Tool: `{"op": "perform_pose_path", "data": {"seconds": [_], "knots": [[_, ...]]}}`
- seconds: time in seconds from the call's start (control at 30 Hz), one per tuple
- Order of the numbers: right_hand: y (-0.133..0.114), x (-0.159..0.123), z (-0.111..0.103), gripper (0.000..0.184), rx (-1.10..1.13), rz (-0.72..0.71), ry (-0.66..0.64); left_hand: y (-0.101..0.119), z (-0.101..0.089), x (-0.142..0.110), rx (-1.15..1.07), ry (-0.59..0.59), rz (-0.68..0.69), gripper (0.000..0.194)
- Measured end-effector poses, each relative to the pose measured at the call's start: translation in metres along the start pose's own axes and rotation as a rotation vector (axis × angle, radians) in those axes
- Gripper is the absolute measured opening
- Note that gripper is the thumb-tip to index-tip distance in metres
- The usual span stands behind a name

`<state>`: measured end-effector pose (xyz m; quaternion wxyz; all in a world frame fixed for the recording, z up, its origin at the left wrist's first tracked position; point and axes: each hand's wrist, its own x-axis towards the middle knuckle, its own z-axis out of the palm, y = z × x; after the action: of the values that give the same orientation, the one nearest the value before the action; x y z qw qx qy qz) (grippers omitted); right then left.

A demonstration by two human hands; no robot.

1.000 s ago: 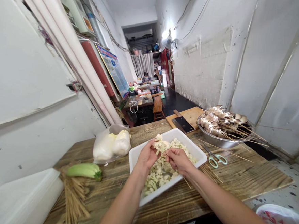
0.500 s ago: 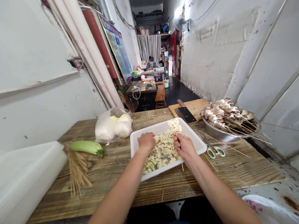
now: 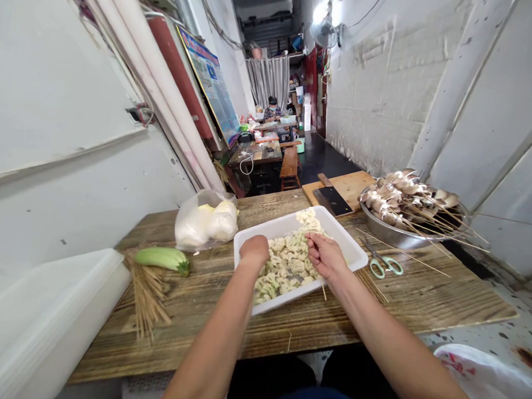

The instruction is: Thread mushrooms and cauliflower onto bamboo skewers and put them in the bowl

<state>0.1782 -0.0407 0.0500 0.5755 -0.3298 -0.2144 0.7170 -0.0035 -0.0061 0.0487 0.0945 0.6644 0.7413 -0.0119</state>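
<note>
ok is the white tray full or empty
Partly filled: cauliflower pieces lie across much of the white tray, its inner side showing bare at the right.

The surface is coarse-grained wood with a slight sheen. The white tray looks like smooth plastic; the cauliflower is matt and knobbly. The bowl is shiny metal, the bag thin, crinkled, translucent plastic. The skewers look like dry, matt wood, the chopping board smoother wood. The cleaver joins dark metal to a wooden handle.
</note>
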Motion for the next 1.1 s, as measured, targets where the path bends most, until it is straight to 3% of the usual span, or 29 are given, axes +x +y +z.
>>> {"op": "perform_pose_path", "data": {"seconds": [0.23, 0.47, 0.53, 0.6, 0.73, 0.8, 0.97, 1.1], "knots": [[0.001, 0.0, 0.0, 0.01, -0.008, 0.018, -0.028, 0.004, 0.003, 0.005, 0.144, -0.083, 0.088, 0.032], [0.003, -0.004, 0.0, 0.019, -0.112, 0.043, -0.144, -0.008, -0.015, 0.007, 0.109, -0.048, 0.121, 0.029], [0.004, -0.005, 0.0, 0.023, -0.182, 0.043, -0.197, -0.007, -0.022, 0.007, -0.112, 0.0, 0.11, 0.026], [0.004, -0.007, 0.001, 0.026, -0.222, 0.036, -0.216, -0.003, -0.027, 0.007, -0.54, 0.024, 0.077, 0.025], [0.003, -0.009, 0.003, 0.026, -0.238, 0.026, -0.19, 0.009, -0.032, 0.009, -1.577, -0.093, 0.019, 0.027], [0.003, -0.008, 0.003, 0.025, -0.235, 0.018, -0.17, 0.011, -0.03, 0.01, -1.883, -0.161, 0.001, 0.021], [0.002, -0.01, 0.003, 0.027, -0.227, 0.003, -0.131, 0.006, -0.019, 0.015, -2.126, -0.277, -0.126, 0.014], [0.002, -0.012, 0.004, 0.028, -0.294, 0.054, -0.184, 0.003, -0.015, 0.021, -2.148, -0.249, -0.15, 0.014]]}}
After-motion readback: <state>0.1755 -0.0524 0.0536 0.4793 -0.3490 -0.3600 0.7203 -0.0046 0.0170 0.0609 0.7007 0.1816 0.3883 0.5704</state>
